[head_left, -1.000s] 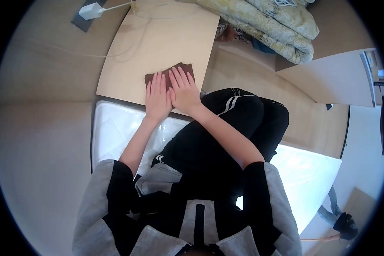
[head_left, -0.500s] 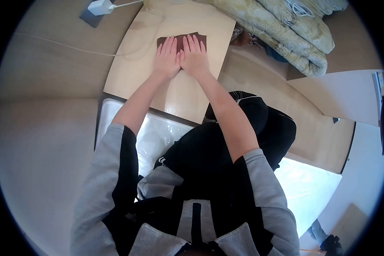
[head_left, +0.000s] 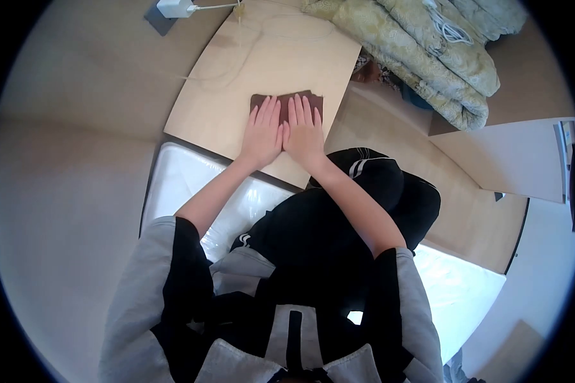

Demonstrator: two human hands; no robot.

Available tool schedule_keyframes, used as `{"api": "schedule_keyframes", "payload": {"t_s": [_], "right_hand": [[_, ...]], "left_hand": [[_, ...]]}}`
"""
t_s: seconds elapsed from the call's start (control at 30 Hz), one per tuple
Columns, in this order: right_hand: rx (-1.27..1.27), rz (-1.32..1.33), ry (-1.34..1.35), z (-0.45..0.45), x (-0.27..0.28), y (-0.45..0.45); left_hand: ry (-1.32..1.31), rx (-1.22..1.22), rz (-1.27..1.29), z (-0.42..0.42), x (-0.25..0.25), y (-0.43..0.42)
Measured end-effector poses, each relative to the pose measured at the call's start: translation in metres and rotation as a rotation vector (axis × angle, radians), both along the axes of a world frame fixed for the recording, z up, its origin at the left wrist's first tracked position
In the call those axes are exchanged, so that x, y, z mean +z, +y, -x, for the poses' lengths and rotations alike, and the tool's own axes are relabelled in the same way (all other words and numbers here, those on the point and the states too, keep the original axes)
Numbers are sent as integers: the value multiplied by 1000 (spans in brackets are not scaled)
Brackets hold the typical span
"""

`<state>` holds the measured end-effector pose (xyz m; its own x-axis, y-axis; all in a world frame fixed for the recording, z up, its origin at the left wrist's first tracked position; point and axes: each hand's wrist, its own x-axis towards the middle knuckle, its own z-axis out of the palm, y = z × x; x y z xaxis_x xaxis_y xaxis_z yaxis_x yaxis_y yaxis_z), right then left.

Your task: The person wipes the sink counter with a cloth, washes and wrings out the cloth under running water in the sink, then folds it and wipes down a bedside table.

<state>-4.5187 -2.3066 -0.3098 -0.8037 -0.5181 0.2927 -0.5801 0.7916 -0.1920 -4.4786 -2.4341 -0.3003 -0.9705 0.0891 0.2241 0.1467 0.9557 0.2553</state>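
Observation:
A dark brown folded cloth [head_left: 286, 105] lies on the light wooden tabletop [head_left: 281, 57], not far from its near edge. My left hand [head_left: 262, 131] rests palm down on the cloth's left part, its fingers stretched out. Beside it my right hand [head_left: 303, 131] lies flat on the right part, fingers spread slightly, the two thumbs close together. Both palms hide the cloth's lower part. Neither hand grips anything.
A white plug [head_left: 176, 7] with a cable sits in a wall socket at the upper left. A patterned quilt [head_left: 421, 57] bearing a coiled white cable [head_left: 450, 29] is at the upper right. A plastic-covered mattress [head_left: 185, 179] lies below the tabletop.
Both hands and the cloth slid away over the tabletop, then came back toward me. The hands stayed flat on the cloth throughout. The view has shifted a little.

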Motion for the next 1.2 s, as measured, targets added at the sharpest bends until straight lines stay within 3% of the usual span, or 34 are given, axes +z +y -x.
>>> {"api": "schedule_keyframes", "payload": {"t_s": [0.33, 0.67, 0.9, 1.2], "right_hand": [[84, 14, -17, -13, 2, 12], [-38, 18, 81, 60, -13, -7], [-112, 35, 99, 106, -20, -20], [-119, 28, 59, 80, -18, -14]], "left_hand": [[-7, -74, -22, -18, 6, 0], [123, -53, -7, 61, -12, -13], [16, -40, 80, 113, -19, -24], [-12, -9, 68, 87, -15, -13]]}}
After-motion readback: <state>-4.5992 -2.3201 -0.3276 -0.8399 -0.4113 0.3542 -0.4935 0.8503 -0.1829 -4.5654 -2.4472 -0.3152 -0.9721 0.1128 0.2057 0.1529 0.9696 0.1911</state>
